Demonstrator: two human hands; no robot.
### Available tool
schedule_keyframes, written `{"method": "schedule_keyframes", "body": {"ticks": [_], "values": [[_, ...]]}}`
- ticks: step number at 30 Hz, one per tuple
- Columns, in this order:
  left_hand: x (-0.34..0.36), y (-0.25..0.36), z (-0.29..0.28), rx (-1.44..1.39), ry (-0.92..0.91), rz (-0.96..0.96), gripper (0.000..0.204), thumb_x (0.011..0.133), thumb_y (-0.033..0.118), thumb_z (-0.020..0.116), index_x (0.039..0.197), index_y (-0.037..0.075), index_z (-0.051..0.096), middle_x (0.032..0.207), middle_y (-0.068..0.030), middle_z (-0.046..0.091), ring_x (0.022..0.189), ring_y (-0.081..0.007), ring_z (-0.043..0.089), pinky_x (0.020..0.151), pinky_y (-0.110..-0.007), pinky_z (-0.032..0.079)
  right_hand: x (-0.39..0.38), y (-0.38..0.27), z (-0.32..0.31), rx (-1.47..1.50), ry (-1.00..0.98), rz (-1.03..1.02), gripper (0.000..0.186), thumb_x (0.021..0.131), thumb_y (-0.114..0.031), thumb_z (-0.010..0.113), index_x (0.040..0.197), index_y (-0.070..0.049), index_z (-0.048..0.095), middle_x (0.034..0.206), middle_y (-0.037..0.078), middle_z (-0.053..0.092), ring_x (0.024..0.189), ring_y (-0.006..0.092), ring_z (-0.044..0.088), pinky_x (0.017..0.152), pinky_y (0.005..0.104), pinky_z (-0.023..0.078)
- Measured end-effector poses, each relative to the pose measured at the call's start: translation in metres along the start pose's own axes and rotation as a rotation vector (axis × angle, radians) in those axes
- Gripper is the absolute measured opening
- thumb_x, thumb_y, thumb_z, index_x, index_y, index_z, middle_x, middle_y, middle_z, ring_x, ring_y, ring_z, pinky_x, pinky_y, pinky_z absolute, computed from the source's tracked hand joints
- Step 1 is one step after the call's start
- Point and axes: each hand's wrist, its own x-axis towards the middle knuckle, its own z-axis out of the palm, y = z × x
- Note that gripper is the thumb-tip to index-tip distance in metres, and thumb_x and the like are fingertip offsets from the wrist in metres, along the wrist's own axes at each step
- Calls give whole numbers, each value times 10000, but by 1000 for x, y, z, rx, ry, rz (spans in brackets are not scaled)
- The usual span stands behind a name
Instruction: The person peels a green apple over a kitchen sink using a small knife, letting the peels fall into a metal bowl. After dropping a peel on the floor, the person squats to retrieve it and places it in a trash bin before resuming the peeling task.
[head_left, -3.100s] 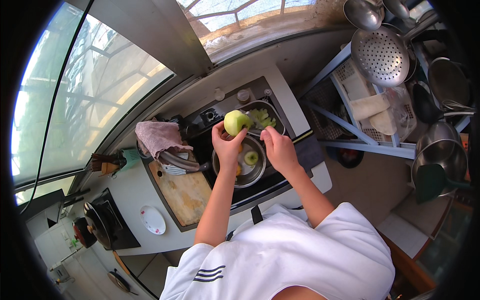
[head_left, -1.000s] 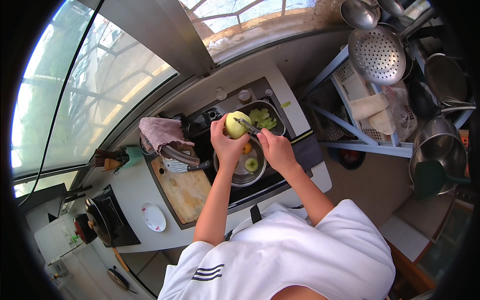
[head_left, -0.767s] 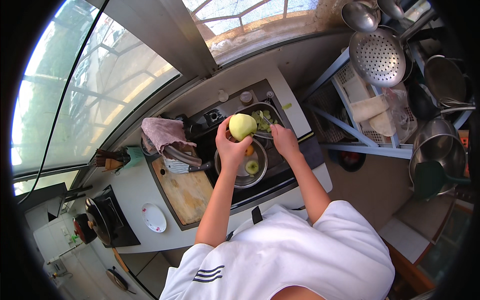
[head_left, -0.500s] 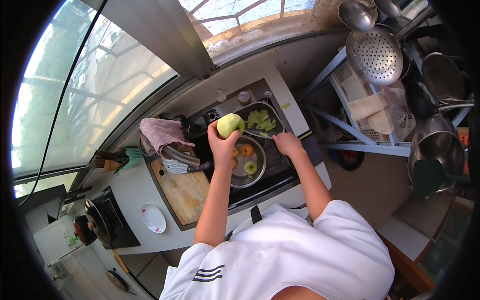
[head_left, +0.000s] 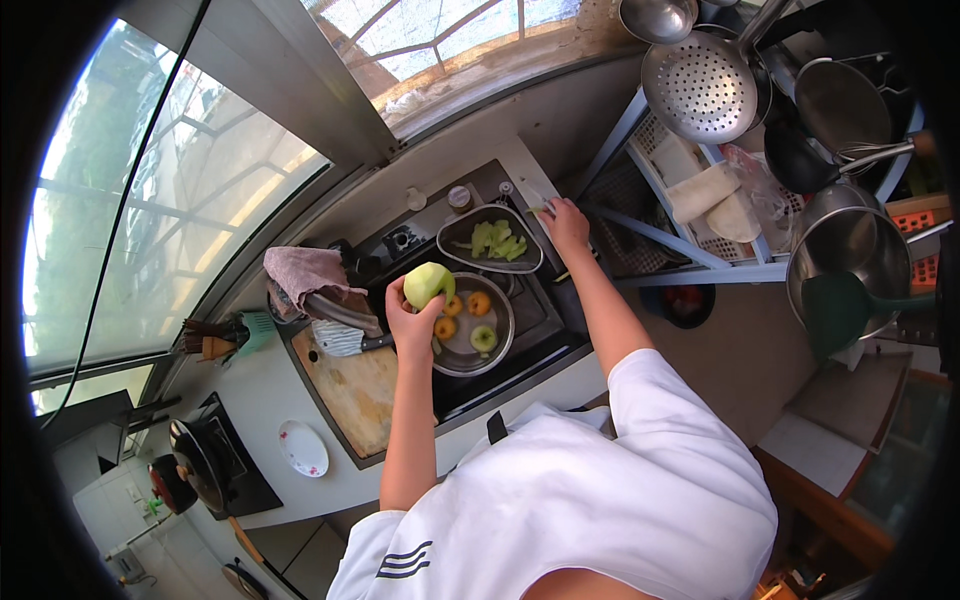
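My left hand [head_left: 408, 325] grips a pale green peeled apple [head_left: 428, 284] and holds it up over the sink. Below it, a round metal bowl [head_left: 462, 358] holds small orange fruits [head_left: 480, 302] and a green one [head_left: 484, 338]. My right hand [head_left: 566, 222] is stretched far right to the sink's edge, its fingers closed on a slim tool [head_left: 540, 207] with a green scrap on it. Beside that hand, an oval metal tray [head_left: 455, 232] holds green peel strips [head_left: 497, 241].
A wooden cutting board [head_left: 352, 390] with a cleaver [head_left: 345, 338] lies left of the sink, with a pink cloth [head_left: 300, 270] behind it. A small white plate [head_left: 303, 447] sits nearer. A rack at the right holds a skimmer [head_left: 700, 85] and pots [head_left: 850, 250].
My hands have come apart. The right hand left the apple and moved right with the tool to the sink's edge. The left hand with the apple shifted left and a little lower.
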Motion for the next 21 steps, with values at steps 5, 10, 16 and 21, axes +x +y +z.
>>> {"method": "schedule_keyframes", "body": {"ticks": [5,10,16,21], "values": [[-21,-1,-29,45,59,15,552,726,1,766,1213,22,507,1150,-81,596,1048,-186,613,904,-312,496,-20,-23,4,202,-21,-4,266,835,-237,727,1023,-54,685,931,154,687,879,375,648,759,445,524],[-45,-5,-25,-15,41,-34,500,780,36,751,1228,48,531,1095,-46,625,966,-139,622,802,-270,503,-53,-35,-8,303,-27,-106,397,760,-325,818,942,0,682,873,146,716,788,330,685,693,405,516],[-83,4,-40,-164,-159,-213,375,869,121,683,1229,98,583,1118,-17,651,981,-140,641,769,-273,505,-119,-43,-31,627,75,10,342,1022,-337,460,913,-56,622,837,176,693,779,423,651,660,517,506],[-102,2,-29,-98,-196,-284,395,868,128,678,1250,114,577,1126,-22,653,1020,-151,635,810,-294,507,-95,-37,-39,360,-32,135,256,1010,-311,479,1164,-109,511,874,179,699,823,411,662,705,518,513]]}}
